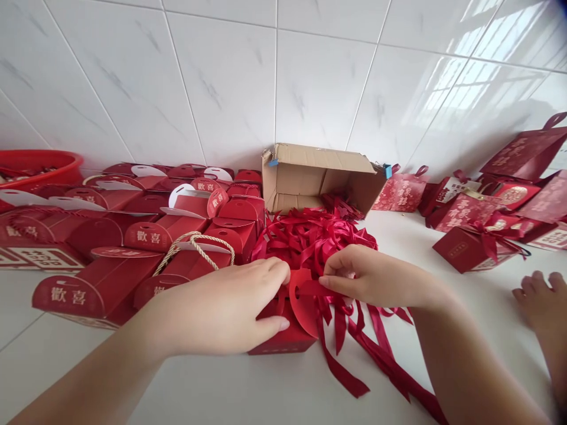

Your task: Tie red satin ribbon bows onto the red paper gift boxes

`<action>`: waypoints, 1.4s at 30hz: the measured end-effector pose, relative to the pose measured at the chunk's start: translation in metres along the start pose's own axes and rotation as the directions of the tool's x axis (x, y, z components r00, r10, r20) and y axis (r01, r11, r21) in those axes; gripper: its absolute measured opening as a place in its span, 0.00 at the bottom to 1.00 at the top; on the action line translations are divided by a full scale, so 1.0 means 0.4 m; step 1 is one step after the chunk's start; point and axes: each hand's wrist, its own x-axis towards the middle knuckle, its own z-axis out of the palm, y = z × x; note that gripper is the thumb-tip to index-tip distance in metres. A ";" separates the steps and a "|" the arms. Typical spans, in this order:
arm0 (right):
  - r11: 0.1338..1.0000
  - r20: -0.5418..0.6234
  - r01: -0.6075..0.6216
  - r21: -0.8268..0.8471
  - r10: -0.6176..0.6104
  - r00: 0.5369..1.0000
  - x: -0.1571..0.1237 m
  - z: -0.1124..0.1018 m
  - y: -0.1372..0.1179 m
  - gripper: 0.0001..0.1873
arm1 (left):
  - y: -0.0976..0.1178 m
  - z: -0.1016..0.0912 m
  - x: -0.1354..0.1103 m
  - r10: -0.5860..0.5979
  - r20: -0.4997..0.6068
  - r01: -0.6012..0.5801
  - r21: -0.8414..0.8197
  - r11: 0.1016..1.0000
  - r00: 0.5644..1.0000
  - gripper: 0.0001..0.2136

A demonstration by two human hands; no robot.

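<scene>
A small red gift box (283,336) stands on the white floor in front of me, its rounded flap (305,310) upright with a slot in it. My left hand (234,307) is curled over the box's left side, thumb in front and the other fingers partly hidden. Between thumb and fingertips, my right hand (354,274) pinches a flat red ribbon (313,288) that passes through the flap's slot. Just behind the box lies a heap of loose red ribbons (319,233), with several strands trailing forward under my right wrist.
Rows of finished-looking red boxes (146,233) fill the left side. An open cardboard carton (330,156) lies against the tiled wall (230,77). More red gift boxes (469,248) stand at right, near a bare foot (543,301). A red basin (42,162) sits far left.
</scene>
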 end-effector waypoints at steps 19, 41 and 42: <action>0.999 -0.038 0.018 0.026 -0.017 0.999 -0.003 0.043 -0.018 0.15 | 0.024 0.008 0.040 -0.078 0.020 0.081 -0.206 0.975 0.997 0.12; 0.980 -0.305 0.198 0.012 -0.185 0.934 -0.004 0.054 -0.053 0.11 | 0.037 -0.016 0.035 -0.021 -0.137 -0.022 -0.304 0.953 0.990 0.12; 0.970 -0.281 0.236 0.063 -0.210 0.936 0.001 0.053 -0.054 0.11 | 0.039 -0.021 0.028 -0.019 -0.176 -0.034 -0.292 0.956 0.984 0.12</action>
